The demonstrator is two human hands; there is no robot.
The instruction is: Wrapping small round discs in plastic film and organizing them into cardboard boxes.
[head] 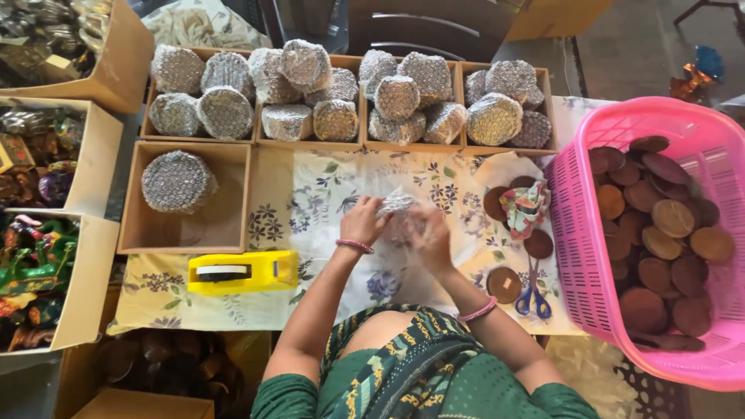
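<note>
My left hand [362,220] and my right hand [429,235] meet over the middle of the flowered tablecloth [310,198]. Both grip a small bundle wrapped in clear bubble wrap [397,208]; what is inside is hidden. A pink bangle sits on each wrist. Just right of my right hand lie three loose brown wooden discs [504,284] and a crumpled patterned cloth [524,206].
A yellow tape dispenser [242,271] lies at the front left. Blue-handled scissors [532,295] lie at the right. A pink basket [574,256] holds several brown discs. Cardboard boxes [233,233] along the back and left hold several bubble-wrapped bundles; further boxes at far left hold painted figures.
</note>
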